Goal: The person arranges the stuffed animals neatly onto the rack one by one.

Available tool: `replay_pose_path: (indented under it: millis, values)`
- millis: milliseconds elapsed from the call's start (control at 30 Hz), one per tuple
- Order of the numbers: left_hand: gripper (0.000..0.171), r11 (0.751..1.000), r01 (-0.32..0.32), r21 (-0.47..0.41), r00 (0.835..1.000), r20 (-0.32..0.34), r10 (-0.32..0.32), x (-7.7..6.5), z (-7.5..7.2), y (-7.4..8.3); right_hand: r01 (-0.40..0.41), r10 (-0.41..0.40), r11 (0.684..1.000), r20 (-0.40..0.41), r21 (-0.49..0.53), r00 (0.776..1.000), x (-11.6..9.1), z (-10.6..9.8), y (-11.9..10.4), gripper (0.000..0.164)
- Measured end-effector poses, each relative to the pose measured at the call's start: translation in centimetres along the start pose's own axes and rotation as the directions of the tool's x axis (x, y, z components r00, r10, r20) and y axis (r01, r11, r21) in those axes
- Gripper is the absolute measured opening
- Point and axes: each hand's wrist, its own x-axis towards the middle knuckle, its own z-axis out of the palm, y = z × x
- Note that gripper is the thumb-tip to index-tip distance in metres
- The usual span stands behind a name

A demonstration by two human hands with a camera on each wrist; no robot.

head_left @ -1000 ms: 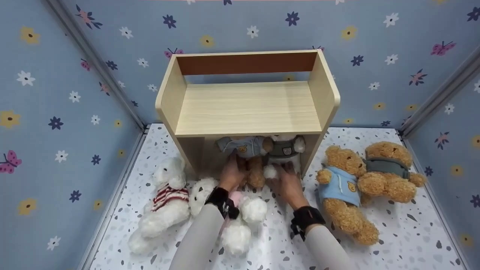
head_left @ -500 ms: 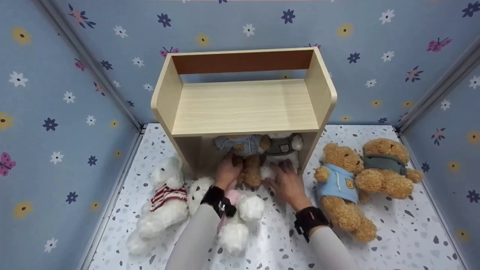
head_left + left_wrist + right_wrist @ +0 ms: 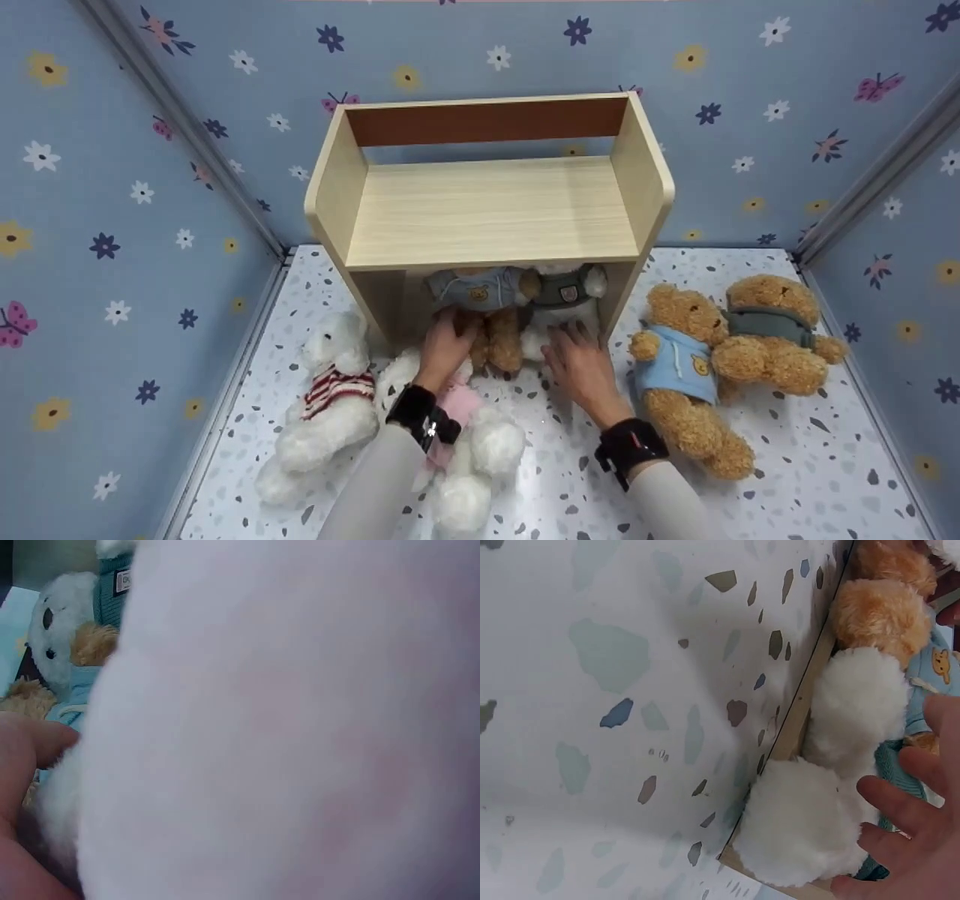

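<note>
In the head view my left hand (image 3: 444, 346) touches the left side of a brown teddy bear (image 3: 480, 291) in a light blue hoodie, seated in the lower compartment of a wooden shelf (image 3: 491, 214). My right hand (image 3: 581, 367) rests over the legs of a white teddy bear (image 3: 564, 291) in a dark green top beside it. Its spread fingers lie close to the bear's white feet (image 3: 802, 821) in the right wrist view. The upper board hides both heads from above. Blurred white fur (image 3: 277, 727) fills most of the left wrist view, beside my left fingers (image 3: 52, 741).
Under my left forearm lies a white bear in pink (image 3: 461, 405). A white bear in a striped sweater (image 3: 330, 405) lies at left. Two brown bears lie at right, one in a blue hoodie (image 3: 681, 367), one in green (image 3: 772, 326). Patterned walls (image 3: 480, 45) surround the speckled floor (image 3: 555, 487).
My left hand has moved left along the brown bear, and the pink-clad bear under it has shifted toward me. My right hand has drawn back slightly from the white bear's foot, its fingers spreading.
</note>
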Motion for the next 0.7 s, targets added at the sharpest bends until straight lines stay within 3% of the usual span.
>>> replay_pose_path:
  millis: [167,467,567,700]
  values:
    - [0.049,0.998,-0.059,-0.008,0.998,-0.009,0.059,-0.6,-0.4,-0.4,-0.018,0.023,0.997,-0.072,0.072,0.997,-0.2,-0.1,-0.7,0.025]
    - [0.043,0.997,-0.066,-0.049,0.997,-0.038,0.064,-1.5,-0.4,-0.5,0.064,-0.047,0.987,-0.12,0.148,0.992,-1.0,0.3,-2.1,0.019]
    - [0.042,0.994,-0.059,-0.088,0.998,-0.037,0.056,-1.8,-0.5,-0.3,0.049,-0.035,0.985,-0.084,0.168,0.996,-1.2,0.1,-3.1,0.02]
    - [0.042,0.989,-0.049,-0.138,0.999,-0.025,0.046,-2.2,-0.7,-0.4,-0.038,0.023,0.957,0.054,0.287,0.998,-1.4,-0.2,-4.6,0.023]
